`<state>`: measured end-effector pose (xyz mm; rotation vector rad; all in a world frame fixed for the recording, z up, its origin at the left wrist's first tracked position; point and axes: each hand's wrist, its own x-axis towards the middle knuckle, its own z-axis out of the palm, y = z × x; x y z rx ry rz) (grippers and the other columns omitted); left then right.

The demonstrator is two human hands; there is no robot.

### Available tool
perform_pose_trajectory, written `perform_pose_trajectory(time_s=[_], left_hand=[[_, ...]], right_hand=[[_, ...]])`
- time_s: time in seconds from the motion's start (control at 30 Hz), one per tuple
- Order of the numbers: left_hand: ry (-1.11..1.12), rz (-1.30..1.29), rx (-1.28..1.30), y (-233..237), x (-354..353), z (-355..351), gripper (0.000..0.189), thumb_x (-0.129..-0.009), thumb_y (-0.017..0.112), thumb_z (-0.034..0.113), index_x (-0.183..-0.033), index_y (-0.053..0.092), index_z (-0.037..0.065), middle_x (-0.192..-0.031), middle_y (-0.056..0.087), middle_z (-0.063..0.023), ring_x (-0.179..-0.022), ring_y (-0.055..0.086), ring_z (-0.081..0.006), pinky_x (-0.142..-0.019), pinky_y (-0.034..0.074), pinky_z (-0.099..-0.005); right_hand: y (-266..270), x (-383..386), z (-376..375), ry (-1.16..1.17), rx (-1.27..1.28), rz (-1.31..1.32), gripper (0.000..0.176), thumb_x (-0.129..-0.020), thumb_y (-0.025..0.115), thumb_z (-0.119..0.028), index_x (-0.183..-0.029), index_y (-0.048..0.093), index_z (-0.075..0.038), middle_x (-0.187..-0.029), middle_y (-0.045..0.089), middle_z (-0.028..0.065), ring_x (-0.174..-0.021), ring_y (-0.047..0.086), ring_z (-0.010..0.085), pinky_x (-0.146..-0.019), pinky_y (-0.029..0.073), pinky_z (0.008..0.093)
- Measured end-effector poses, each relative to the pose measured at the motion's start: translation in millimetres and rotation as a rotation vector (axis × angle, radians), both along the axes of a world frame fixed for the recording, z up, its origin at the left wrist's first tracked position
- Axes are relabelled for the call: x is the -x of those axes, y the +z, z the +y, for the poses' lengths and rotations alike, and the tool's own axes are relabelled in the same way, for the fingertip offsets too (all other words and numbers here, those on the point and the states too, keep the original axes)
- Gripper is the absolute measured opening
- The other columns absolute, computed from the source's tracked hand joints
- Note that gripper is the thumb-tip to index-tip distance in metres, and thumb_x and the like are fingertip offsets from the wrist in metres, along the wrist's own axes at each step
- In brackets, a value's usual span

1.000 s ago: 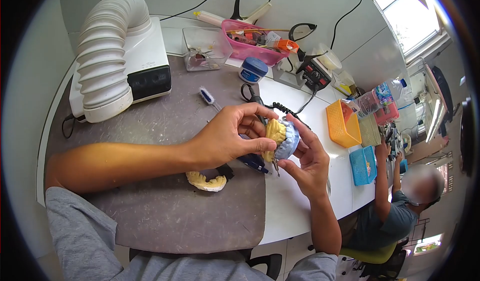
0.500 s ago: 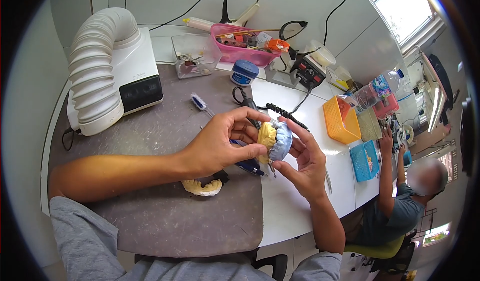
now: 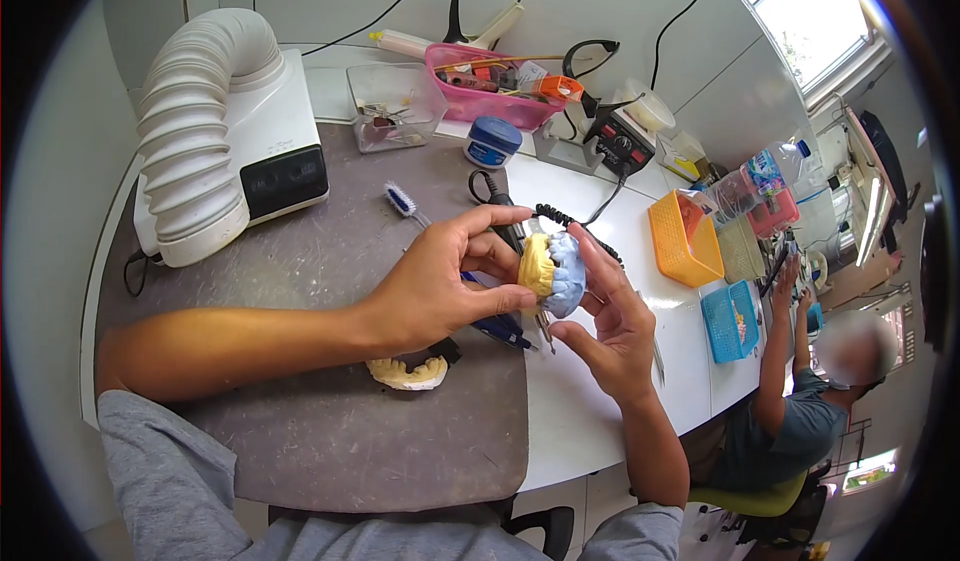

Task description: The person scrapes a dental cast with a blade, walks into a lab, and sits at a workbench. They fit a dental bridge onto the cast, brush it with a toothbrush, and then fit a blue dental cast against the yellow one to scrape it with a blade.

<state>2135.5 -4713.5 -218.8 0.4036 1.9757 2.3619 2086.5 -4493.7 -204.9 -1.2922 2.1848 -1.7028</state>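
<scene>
My left hand (image 3: 430, 286) is closed on a yellow dental cast (image 3: 537, 266), its thumb and fingertips at the cast's edge. A blue dental cast (image 3: 567, 276) is pressed up against it, teeth side to teeth side. My right hand (image 3: 618, 326) holds the blue cast from the right, with fingers along its outer side and the thumb near its lower edge. Below my left wrist, a cream horseshoe-shaped dental cast (image 3: 408, 374) lies on the brown mat. A blue pen-like tool (image 3: 503, 331) and a brush with white bristles (image 3: 400, 199) lie partly hidden behind my left hand.
A white machine with a ribbed hose (image 3: 195, 131) stands at the left. At the back are a clear box (image 3: 395, 106), a pink basket (image 3: 490, 111), a blue jar (image 3: 492, 143) and a control box (image 3: 622, 146). Orange (image 3: 685, 239) and blue baskets (image 3: 730, 323) stand right, near a seated co-worker (image 3: 800, 411).
The joined casts have turned slightly in my hands, showing more of the line where they meet. My right fingers have straightened a little. The co-worker's hand has shifted slightly.
</scene>
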Motion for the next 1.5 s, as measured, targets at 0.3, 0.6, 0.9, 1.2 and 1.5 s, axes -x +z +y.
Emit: perform_pose_trajectory(time_s=[0.3, 0.6, 0.9, 1.2, 1.5], left_hand=[[-0.064, 0.01, -0.035, -1.8, -2.1, 3.4, 0.066, -0.079, 0.071, -0.003, -0.137, 0.04, 0.0, -0.108, 0.058, -0.0084, -0.106, 0.057, -0.0159, -0.094, 0.052, -0.0307], [-0.029, 0.042, 0.006, 1.2, -3.8, 3.0, 0.066, -0.078, 0.073, 0.002, -0.136, 0.042, 0.005, -0.112, 0.058, -0.0079, -0.11, 0.056, -0.0173, -0.098, 0.049, -0.036], [-0.008, 0.072, 0.074, 1.9, -5.7, 3.2, 0.066, -0.078, 0.074, 0.004, -0.135, 0.042, 0.005, -0.111, 0.057, -0.0081, -0.11, 0.056, -0.0177, -0.097, 0.05, -0.0355], [0.02, 0.146, 0.148, 0.2, -5.3, 1.9, 0.064, -0.077, 0.074, 0.003, -0.134, 0.043, 0.003, -0.109, 0.061, -0.0101, -0.104, 0.061, -0.0179, -0.093, 0.052, -0.0332], [0.033, 0.14, 0.175, 1.9, -5.5, 1.0, 0.065, -0.076, 0.076, 0.003, -0.133, 0.045, 0.002, -0.103, 0.063, -0.0095, -0.099, 0.063, -0.0158, -0.089, 0.053, -0.0305]], right_hand=[[-3.6, -5.7, -3.5, -0.002, 0.113, -0.084, 0.065, -0.079, 0.072, -0.003, -0.136, 0.042, 0.003, -0.143, 0.037, 0.0247, -0.13, 0.044, 0.0304, -0.103, 0.044, 0.0394], [-6.1, -3.7, 2.9, -0.034, 0.04, -0.09, 0.066, -0.078, 0.072, 0.001, -0.136, 0.04, 0.005, -0.134, 0.048, 0.0192, -0.122, 0.052, 0.0256, -0.104, 0.043, 0.0382], [-4.5, -3.4, 4.4, -0.012, 0.02, -0.039, 0.066, -0.076, 0.072, 0.001, -0.135, 0.041, 0.005, -0.131, 0.051, 0.0177, -0.118, 0.055, 0.0243, -0.103, 0.043, 0.0381], [-5.3, -3.9, 4.9, 0.0, 0.036, -0.082, 0.067, -0.077, 0.075, -0.002, -0.135, 0.041, 0.005, -0.133, 0.05, 0.0179, -0.12, 0.054, 0.0253, -0.103, 0.044, 0.0388], [-1.0, -5.5, -0.2, -0.007, 0.049, -0.105, 0.07, -0.077, 0.078, -0.013, -0.135, 0.042, 0.003, -0.132, 0.05, 0.0189, -0.117, 0.056, 0.0255, -0.099, 0.048, 0.0382]])
